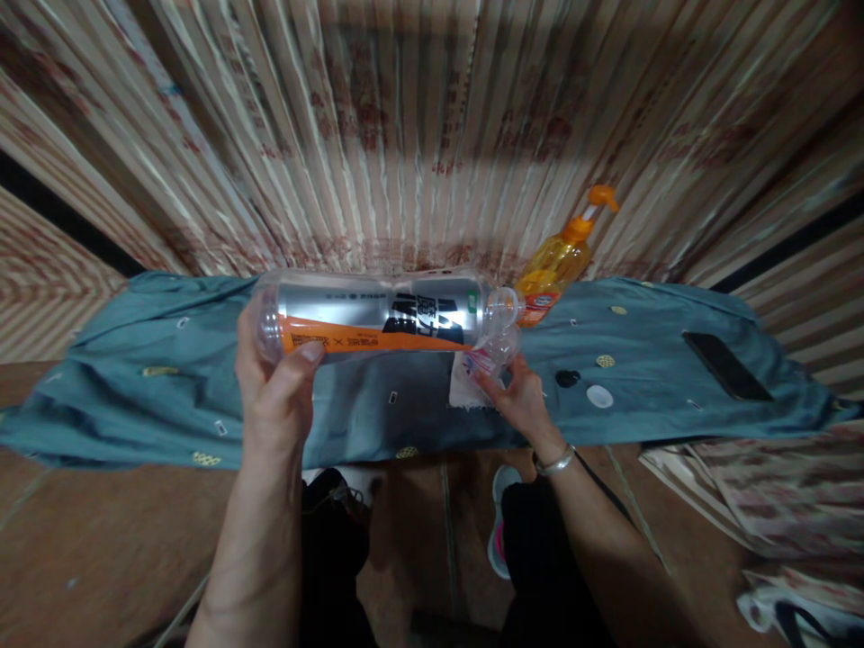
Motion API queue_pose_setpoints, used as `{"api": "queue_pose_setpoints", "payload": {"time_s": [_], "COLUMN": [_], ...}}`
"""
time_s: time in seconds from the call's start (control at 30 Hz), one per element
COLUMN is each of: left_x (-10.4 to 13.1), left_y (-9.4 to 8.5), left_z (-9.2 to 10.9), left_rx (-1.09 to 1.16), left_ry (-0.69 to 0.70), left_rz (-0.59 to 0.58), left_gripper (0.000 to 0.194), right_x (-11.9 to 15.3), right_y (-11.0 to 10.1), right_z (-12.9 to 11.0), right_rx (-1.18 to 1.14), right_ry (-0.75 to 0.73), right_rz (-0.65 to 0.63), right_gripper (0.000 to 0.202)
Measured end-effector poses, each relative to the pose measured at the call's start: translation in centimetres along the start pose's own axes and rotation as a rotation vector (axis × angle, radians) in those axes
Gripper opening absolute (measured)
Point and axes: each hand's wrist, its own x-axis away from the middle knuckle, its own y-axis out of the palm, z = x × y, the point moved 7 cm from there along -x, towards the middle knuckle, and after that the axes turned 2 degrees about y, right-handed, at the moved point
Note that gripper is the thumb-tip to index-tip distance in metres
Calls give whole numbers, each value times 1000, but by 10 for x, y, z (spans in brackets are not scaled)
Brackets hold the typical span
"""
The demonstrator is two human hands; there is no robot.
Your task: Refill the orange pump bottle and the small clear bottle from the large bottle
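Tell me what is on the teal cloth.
I see a pump bottle, a black slab, a white disc and a small black item. In the left hand, the silver-labelled bottle hides the cloth behind it.

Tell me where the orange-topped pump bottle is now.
The orange-topped pump bottle is right of centre in the head view, at the far side of the teal cloth, just past the neck of the silver-labelled bottle.
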Motion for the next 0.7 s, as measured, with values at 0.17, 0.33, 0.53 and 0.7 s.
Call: {"api": "queue_pose_setpoints", "payload": {"time_s": [0.17, 0.33, 0.53, 0.7], "left_x": [-1, -3, -2, -1], "left_y": [2, 5, 3, -1], "left_z": [3, 6, 4, 1], "left_rx": [-18, 12, 10, -15], "left_ry": [30, 18, 17, 39], "left_rz": [-31, -1, 14, -40], "left_gripper": [59, 60, 61, 60], "right_x": [0, 0, 1, 0], "right_y": [-1, 0, 1, 1], "right_z": [-1, -1, 1, 1], "right_rx": [-19, -10, 5, 8], "right_ry": [-6, 1, 11, 8], "right_rz": [4, -14, 4, -1], "right_gripper": [54, 56, 58, 57]}}
